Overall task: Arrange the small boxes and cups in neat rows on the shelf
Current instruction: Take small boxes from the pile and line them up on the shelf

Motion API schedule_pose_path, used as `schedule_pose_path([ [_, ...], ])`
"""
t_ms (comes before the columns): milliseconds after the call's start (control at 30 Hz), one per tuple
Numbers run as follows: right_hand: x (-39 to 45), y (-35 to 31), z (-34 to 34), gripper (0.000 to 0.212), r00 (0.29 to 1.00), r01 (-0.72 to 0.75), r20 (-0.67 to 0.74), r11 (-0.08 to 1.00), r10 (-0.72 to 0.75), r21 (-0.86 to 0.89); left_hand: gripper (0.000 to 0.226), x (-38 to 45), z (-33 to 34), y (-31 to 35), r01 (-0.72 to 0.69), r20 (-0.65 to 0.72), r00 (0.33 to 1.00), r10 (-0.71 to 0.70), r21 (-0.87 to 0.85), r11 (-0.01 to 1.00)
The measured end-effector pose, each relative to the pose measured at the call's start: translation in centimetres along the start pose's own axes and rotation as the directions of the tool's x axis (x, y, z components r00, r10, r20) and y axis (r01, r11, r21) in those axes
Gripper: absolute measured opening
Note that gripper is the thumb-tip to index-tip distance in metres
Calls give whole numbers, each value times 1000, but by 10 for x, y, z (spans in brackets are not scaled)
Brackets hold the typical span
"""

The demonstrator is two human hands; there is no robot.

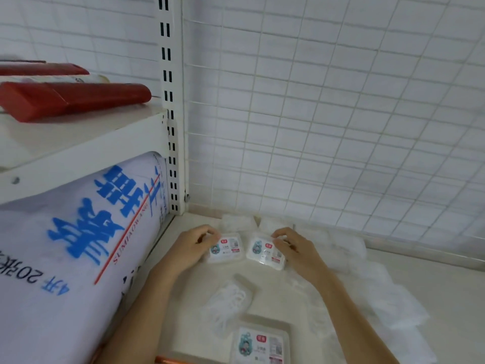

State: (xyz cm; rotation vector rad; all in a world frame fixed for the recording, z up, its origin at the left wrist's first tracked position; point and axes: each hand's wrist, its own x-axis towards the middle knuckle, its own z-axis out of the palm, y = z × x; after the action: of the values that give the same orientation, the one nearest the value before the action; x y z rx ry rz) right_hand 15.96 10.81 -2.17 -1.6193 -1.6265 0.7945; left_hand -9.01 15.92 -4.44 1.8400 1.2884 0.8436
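Nearest us, one box (261,344) lies at the shelf (433,298) front edge, unplaced. Toward the back corner, left hand (194,245) pinches a second box (225,248); right hand (294,245) pinches a third (265,253), side by side. We judge the row just begun. Box labels unreadable; sack (78,245) reads "SUMIAOWANG".

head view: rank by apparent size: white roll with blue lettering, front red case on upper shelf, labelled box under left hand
1. White roll with blue lettering, by far the largest.
2. Front red case.
3. Labelled box, which the left hand grips, smallest.
The roll sits nearer the camera, which exaggerates its lead.
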Motion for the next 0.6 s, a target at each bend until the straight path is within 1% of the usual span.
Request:
schedule_pose_path([
  [67, 1, 3, 1, 11, 1000, 22, -12, 999, -22, -49, 13, 1, 1, -3, -2, -28, 1000, 4, 74, 997],
  [133, 2, 10, 3, 15, 999, 34, -4, 990, -34, -136, 17, 0, 2, -4, 0, -38, 999, 5, 134, 991],
  [167, 3, 13, 4, 18, 999, 34, 0, 983, -35, -181, 19, -1, 2, -5, 2, -29, 1000, 1, 112, 994],
  [200, 3, 15, 5, 23, 999, 32, 6, 973, -31, -228, 25, -4, 2, -3, 13, 0, 1000, -13, 67, 998],
  [233, 2, 16, 5, 31, 1000, 27, 19, 961, -23, -277, 40, -6, 2, -1, 32, 45, 998, -34, 27, 999],
  [267, 1, 17, 5, 40, 999, 24, 38, 945, -12, -327, 60, -8, 1, 0, 40, 89, 995, -45, 55, 998],
  [300, 0, 17, 4, 49, 998, 25, 60, 929, -3, -370, 77, -9, 1, 0, 26, 127, 991, -47, 162, 987],
  [333, -1, 17, 4, 57, 997, 33, 83, 915, 1, -402, 85, -9, 2, 0, 5, 153, 987, -52, 293, 956],
  [367, -1, 16, 4, 65, 995, 45, 103, 903, -2, -426, 86, -9, 4, -1, -26, 166, 985, -41, 383, 924],
  [400, -1, 16, 4, 71, 993, 57, 116, 894, -5, -445, 83, -8, 5, -1, -43, 167, 985, -32, 426, 904],
  [467, -1, 15, 5, 74, 992, 76, 128, 874, -16, -479, 76, -6, 8, -2, -41, 148, 989, -26, 433, 901],
  [600, -1, 11, 7, 71, 994, 74, 105, 854, -23, -515, 73, -4, 9, -4, -41, 119, 993, -14, 446, 894],
])
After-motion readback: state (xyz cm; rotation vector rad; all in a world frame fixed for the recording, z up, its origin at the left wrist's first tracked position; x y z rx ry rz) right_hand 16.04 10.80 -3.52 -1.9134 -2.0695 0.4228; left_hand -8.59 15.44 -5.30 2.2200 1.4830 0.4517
